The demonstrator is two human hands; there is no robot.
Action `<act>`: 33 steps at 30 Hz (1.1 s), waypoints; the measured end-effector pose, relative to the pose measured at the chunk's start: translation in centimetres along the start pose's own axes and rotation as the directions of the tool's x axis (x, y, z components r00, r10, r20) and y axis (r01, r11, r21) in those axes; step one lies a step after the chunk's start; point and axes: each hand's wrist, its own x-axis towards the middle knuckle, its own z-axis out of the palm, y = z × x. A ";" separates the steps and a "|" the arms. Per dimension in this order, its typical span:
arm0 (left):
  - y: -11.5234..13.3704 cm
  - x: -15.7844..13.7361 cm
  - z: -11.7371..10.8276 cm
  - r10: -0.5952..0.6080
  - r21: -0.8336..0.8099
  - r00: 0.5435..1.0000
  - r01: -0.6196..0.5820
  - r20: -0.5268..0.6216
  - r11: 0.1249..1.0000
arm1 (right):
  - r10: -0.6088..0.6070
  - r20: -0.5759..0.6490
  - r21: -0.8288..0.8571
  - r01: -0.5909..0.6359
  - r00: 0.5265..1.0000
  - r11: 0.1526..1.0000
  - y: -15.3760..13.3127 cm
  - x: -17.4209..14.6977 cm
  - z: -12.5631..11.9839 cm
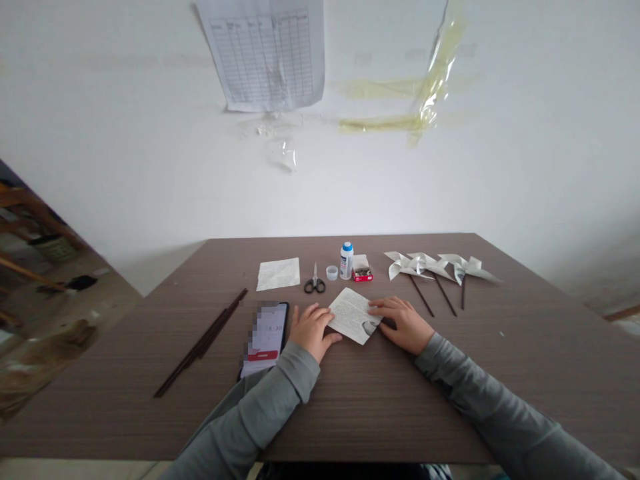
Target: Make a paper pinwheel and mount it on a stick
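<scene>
A square of printed paper lies turned cornerwise on the brown table in front of me, with a dark picture near its right corner. At its left corner, my left hand rests with fingers spread and the tips touching the paper's edge; the thumb is out to the side. My right hand has its fingers over the right corner and its thumb by the lower right edge. Just beyond the paper are black-handled scissors, a small clear cup, a white bottle with a blue cap and a red box of small metal pieces.
A phone lies beside my left forearm. Farther left is a bundle of dark sticks. Another paper sheet is at the back left. Paper pinwheels on dark sticks lie at the back right, near the white wall.
</scene>
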 end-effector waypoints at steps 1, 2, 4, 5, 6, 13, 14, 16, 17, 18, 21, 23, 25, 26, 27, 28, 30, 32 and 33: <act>-0.2 0.0 0.1 -0.002 0.002 1.000 0.002 -0.017 1.000 | -0.004 -0.011 0.003 0.004 1.000 1.000 0.1 0.0 0.0; -0.4 0.0 0.2 0.000 0.001 0.999 0.000 -0.033 1.000 | -0.010 -0.021 0.006 0.011 1.000 1.000 0.3 0.0 0.0; -0.9 0.0 0.5 0.010 -0.007 0.998 -0.011 -0.058 1.000 | -0.027 -0.037 0.006 0.027 0.999 1.000 0.5 0.0 0.0; -1.1 0.0 0.7 0.016 -0.014 0.998 -0.017 -0.067 1.000 | -0.033 -0.041 0.004 0.033 0.999 0.999 0.6 0.0 0.0; -1.3 0.0 0.8 0.019 -0.019 0.997 -0.021 -0.074 1.000 | -0.036 -0.044 0.001 0.036 0.998 0.999 0.6 0.0 0.0; -1.1 -0.1 0.9 0.009 0.005 0.992 -0.008 -0.128 1.000 | 0.027 -0.057 -0.005 -0.028 0.998 1.000 0.1 0.0 0.0; -0.9 -0.1 0.8 0.006 0.013 0.990 -0.004 -0.139 1.000 | 0.036 -0.057 0.000 -0.036 0.998 0.999 0.0 0.0 0.0; -0.6 -0.1 0.6 -0.003 0.026 0.988 0.007 -0.153 1.000 | 0.055 -0.063 0.002 -0.055 0.997 0.999 -0.2 0.0 0.1; -0.4 0.0 0.5 -0.009 0.030 0.988 0.013 -0.155 0.999 | 0.063 -0.069 -0.001 -0.064 0.996 0.998 -0.2 0.1 0.2; -0.3 0.0 0.4 -0.015 0.032 0.988 0.020 -0.153 0.999 | 0.072 -0.078 -0.007 -0.072 0.994 0.997 -0.2 0.2 0.3; 0.1 0.2 0.2 -0.043 0.033 0.989 0.048 -0.143 0.998 | 0.090 -0.118 -0.018 -0.092 0.989 0.996 -0.3 0.4 0.8; 0.2 0.3 0.2 -0.057 0.035 0.990 0.062 -0.126 0.997 | 0.096 -0.148 -0.015 -0.099 0.984 0.995 -0.2 0.5 1.3; 0.3 0.3 0.1 -0.064 0.043 0.992 0.069 -0.106 0.997 | 0.099 -0.178 -0.012 -0.102 0.979 0.995 -0.3 0.6 1.7; 0.3 0.3 0.2 -0.062 0.050 0.993 0.067 -0.097 0.996 | 0.097 -0.190 -0.014 -0.102 0.977 0.995 -0.3 0.7 1.9; 0.4 0.3 0.2 -0.056 0.060 0.994 0.062 -0.092 0.996 | 0.093 -0.202 -0.019 -0.099 0.975 0.995 -0.4 0.7 2.0; 0.4 0.3 0.3 -0.046 0.073 0.995 0.052 -0.090 0.996 | 0.088 -0.211 -0.027 -0.095 0.974 0.995 -0.5 0.7 2.1; 0.5 0.3 0.5 -0.017 0.103 0.996 0.026 -0.087 0.994 | 0.072 -0.215 -0.054 -0.086 0.974 0.995 -0.9 0.7 2.2; 0.6 0.2 0.7 0.006 0.134 0.997 0.005 -0.083 0.991 | 0.064 -0.204 -0.089 -0.084 0.977 0.992 -1.4 0.7 2.1; 0.6 0.2 0.8 0.012 0.145 0.997 -0.001 -0.080 0.989 | 0.065 -0.193 -0.107 -0.087 0.979 0.990 -1.6 0.6 2.0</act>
